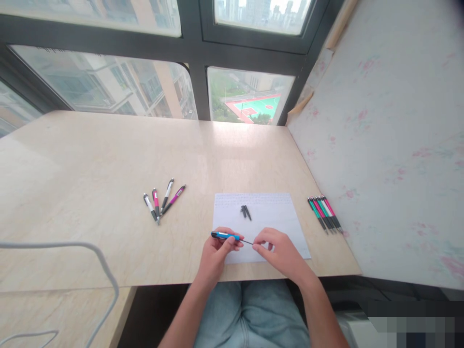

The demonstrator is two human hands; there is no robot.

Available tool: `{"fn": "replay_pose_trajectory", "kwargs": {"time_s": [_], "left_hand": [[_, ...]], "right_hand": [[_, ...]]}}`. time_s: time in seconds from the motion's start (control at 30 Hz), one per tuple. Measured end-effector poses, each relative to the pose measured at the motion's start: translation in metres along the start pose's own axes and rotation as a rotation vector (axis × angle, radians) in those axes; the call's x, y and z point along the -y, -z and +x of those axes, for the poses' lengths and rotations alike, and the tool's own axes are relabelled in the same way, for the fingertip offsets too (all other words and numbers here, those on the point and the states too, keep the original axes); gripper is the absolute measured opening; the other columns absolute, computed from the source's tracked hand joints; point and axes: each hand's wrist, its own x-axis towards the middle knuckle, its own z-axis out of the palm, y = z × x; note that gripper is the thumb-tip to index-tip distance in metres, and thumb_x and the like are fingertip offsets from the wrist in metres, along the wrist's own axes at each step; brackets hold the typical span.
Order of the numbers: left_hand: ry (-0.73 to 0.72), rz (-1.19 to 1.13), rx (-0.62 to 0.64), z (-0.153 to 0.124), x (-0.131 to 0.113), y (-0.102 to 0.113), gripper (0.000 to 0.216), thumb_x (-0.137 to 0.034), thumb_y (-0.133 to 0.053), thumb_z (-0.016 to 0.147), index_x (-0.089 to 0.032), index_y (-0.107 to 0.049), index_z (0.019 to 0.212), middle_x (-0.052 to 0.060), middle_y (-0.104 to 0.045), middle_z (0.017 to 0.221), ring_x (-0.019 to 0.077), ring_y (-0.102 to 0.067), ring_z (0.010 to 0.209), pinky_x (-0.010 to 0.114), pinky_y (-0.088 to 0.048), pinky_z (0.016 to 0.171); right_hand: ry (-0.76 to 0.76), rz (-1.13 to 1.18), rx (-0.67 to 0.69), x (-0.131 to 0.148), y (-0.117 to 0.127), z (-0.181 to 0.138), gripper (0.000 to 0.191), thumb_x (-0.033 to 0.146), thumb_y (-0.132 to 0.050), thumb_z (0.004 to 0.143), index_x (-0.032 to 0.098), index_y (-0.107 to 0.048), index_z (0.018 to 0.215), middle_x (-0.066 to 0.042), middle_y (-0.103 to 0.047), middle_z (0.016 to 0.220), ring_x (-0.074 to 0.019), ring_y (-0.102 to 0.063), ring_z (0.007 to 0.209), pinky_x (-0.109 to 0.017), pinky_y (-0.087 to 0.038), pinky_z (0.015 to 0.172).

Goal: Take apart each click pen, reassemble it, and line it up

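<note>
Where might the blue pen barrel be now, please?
In the head view, the blue pen barrel is in the left hand, left of the right hand, over the near-left part of the paper.

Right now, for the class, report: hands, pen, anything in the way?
Left hand gripping blue pen barrel. Right hand pinching thin dark rod. Small black parts on paper, beyond hands, not between them.

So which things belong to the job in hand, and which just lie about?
Belonging:
blue pen barrel, in left hand
thin dark rod, pinched by right hand
small black parts on white paper sheet
probably: fanned white, pink and purple pens; row of green, white, pink pens

Apparently lying about:
pale grey cable
</note>
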Motion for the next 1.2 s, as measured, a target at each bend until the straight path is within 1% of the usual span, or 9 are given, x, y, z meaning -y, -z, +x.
{"fn": "replay_pose_trajectory", "kwargs": {"time_s": [0.17,0.3,0.5,0.63,0.73,0.83,0.97,1.07,1.2], "left_hand": [[0.045,-0.155,-0.104,0.001,-0.006,-0.001,0.025,-0.029,-0.076,0.081,-0.015,-0.062,0.095,0.009,-0.075,0.09,0.0147,-0.07,0.076,0.025,-0.054,0.07],[0.066,-0.214,-0.116,0.002,-0.009,-0.001,0.028,-0.03,-0.079,0.078,-0.015,-0.061,0.094,0.008,-0.076,0.088,0.0133,-0.07,0.074,0.022,-0.054,0.068],[0.064,-0.214,-0.12,0.001,-0.008,-0.002,0.033,-0.03,-0.079,0.078,-0.016,-0.059,0.099,0.008,-0.076,0.088,0.0134,-0.07,0.074,0.022,-0.053,0.069],[0.068,-0.211,-0.125,0.0,-0.008,-0.004,0.032,-0.031,-0.078,0.079,-0.017,-0.055,0.096,0.009,-0.076,0.088,0.0143,-0.07,0.074,0.024,-0.052,0.07],[0.053,-0.19,-0.098,0.0,-0.006,-0.004,0.03,-0.033,-0.076,0.081,-0.018,-0.054,0.096,0.009,-0.075,0.092,0.016,-0.07,0.078,0.026,-0.051,0.072],[-0.025,-0.121,-0.057,0.0,-0.001,-0.002,0.024,-0.035,-0.071,0.085,-0.019,-0.057,0.096,0.007,-0.071,0.1,0.015,-0.066,0.08,0.027,-0.05,0.073],[-0.118,0.14,-0.027,-0.001,0.005,0.003,0.019,-0.033,-0.07,0.086,-0.018,-0.063,0.094,0.003,-0.065,0.094,0.0103,-0.056,0.07,0.025,-0.046,0.07],[-0.114,0.264,-0.059,-0.003,0.005,0.003,0.02,-0.035,-0.07,0.086,-0.018,-0.063,0.095,0.0,-0.061,0.077,0.0119,-0.053,0.065,0.026,-0.044,0.065],[-0.121,0.279,-0.129,-0.004,0.001,-0.002,0.024,-0.037,-0.073,0.082,-0.018,-0.063,0.093,0.0,-0.062,0.077,0.0132,-0.055,0.065,0.027,-0.045,0.064]], "right_hand": [[-0.173,-0.001,-0.17,-0.027,0.009,-0.016,0.018,0.034,-0.062,0.085,0.021,-0.073,0.079,-0.004,-0.07,0.075,-0.0189,-0.061,0.068,-0.028,-0.045,0.055],[-0.325,-0.076,-0.366,-0.038,0.001,-0.007,0.021,0.037,-0.061,0.084,0.02,-0.072,0.08,-0.005,-0.073,0.076,-0.0212,-0.064,0.07,-0.033,-0.049,0.066],[-0.291,-0.236,-0.437,-0.029,-0.013,0.032,0.024,0.037,-0.058,0.085,0.019,-0.072,0.089,-0.006,-0.072,0.078,-0.0222,-0.064,0.071,-0.036,-0.047,0.072],[-0.245,-0.2,-0.46,-0.023,-0.013,0.037,0.028,0.041,-0.056,0.087,0.019,-0.073,0.091,-0.008,-0.072,0.082,-0.0228,-0.063,0.073,-0.037,-0.046,0.074],[-0.272,0.044,-0.448,-0.018,-0.019,0.026,0.031,0.045,-0.056,0.089,0.019,-0.072,0.088,-0.008,-0.072,0.081,-0.0223,-0.062,0.074,-0.035,-0.046,0.073],[-0.354,0.514,-0.357,-0.006,-0.036,0.013,0.035,0.051,-0.06,0.087,0.019,-0.07,0.096,-0.004,-0.067,0.073,-0.0175,-0.057,0.064,-0.029,-0.043,0.058],[-0.424,1.035,-0.195,0.013,-0.061,0.007,0.034,0.05,-0.068,0.083,0.017,-0.069,0.089,-0.001,-0.061,0.068,-0.0113,-0.05,0.058,-0.023,-0.035,0.051],[-0.462,1.15,-0.171,0.02,-0.068,0.009,0.028,0.042,-0.077,0.077,0.016,-0.068,0.082,0.001,-0.059,0.065,-0.0094,-0.047,0.057,-0.021,-0.034,0.05],[-0.476,1.153,-0.181,0.018,-0.067,0.009,0.027,0.04,-0.078,0.076,0.016,-0.069,0.084,0.0,-0.061,0.068,-0.0102,-0.05,0.06,-0.022,-0.037,0.053]]}}
